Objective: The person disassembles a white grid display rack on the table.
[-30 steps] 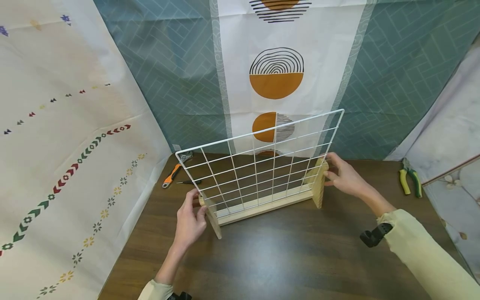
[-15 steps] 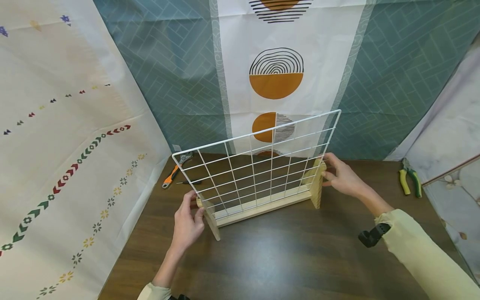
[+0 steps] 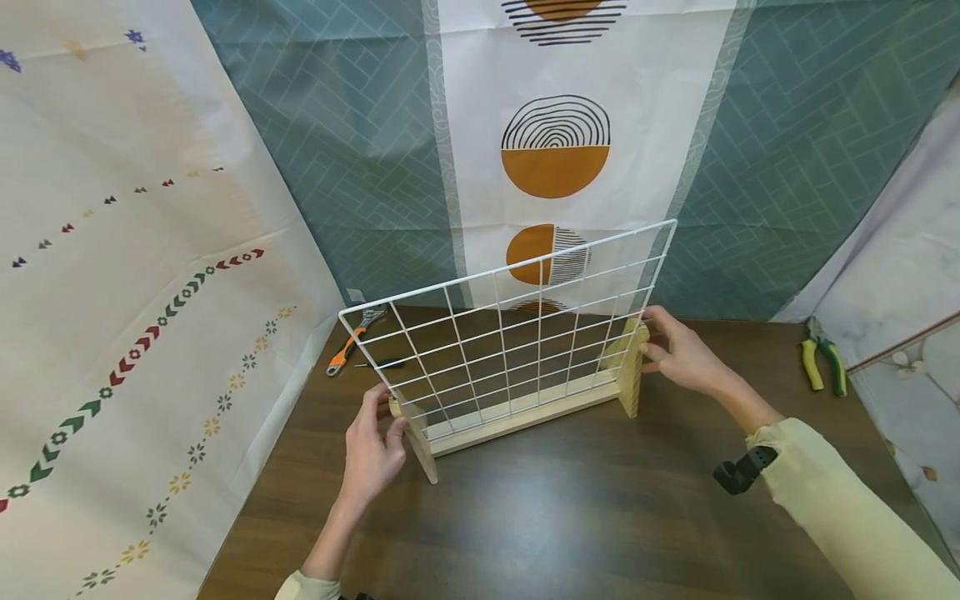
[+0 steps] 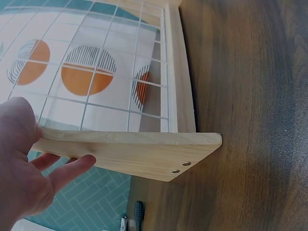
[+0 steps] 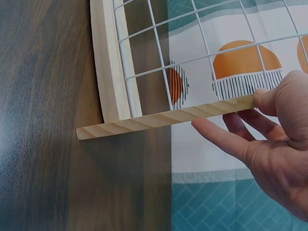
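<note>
A rack stands on the brown table: a white wire grid rises from a pale wooden base bar between two wooden side panels. My left hand grips the upper end of the left side panel, thumb on one side and fingers against its outer face. Two screw heads show low on that panel. At the other end, my right hand holds the top of the right side panel between thumb and fingers. The grid leans slightly in the head view, its left end nearer me.
An adjustable wrench with an orange handle and a dark screwdriver lie at the back left. Pliers with yellow-green handles lie at the far right. Patterned cloths hang behind and beside the table.
Both hands and the rack between them have shifted slightly to the left. The grip at each side panel stays the same, and the tools have not moved.
</note>
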### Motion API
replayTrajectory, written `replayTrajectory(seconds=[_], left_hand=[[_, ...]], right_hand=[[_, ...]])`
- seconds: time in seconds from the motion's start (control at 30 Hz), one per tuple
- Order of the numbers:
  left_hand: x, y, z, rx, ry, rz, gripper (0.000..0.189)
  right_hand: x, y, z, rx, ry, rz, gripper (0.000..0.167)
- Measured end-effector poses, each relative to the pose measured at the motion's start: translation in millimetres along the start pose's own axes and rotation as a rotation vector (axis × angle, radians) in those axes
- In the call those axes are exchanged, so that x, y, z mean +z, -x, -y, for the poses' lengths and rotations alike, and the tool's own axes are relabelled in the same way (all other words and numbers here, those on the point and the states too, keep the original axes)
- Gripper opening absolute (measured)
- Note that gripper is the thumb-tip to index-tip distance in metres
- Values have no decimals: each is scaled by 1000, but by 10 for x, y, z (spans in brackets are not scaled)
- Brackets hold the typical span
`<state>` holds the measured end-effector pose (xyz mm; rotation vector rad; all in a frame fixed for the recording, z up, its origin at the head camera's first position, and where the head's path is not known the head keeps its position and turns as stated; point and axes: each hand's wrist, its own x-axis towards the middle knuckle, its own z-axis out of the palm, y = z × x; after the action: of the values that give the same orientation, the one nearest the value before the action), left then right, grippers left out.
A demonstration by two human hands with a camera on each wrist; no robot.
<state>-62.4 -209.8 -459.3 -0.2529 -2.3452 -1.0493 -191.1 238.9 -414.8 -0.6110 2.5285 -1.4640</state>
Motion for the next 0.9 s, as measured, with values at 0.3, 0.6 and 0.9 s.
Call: replayTrajectory(seconds=[0.3,0.6,0.9], left_hand=[[-20,23,8,17,-3,-37,58],[-35,69,29,13,-17,-51,60],[-39,87,71,33,12,-35,64]], right_hand=[[29,-40,15,-2,-11,18,44],[49,-73,40,-7,1,25,45],[74,-120,33,-38,50,-4,48]])
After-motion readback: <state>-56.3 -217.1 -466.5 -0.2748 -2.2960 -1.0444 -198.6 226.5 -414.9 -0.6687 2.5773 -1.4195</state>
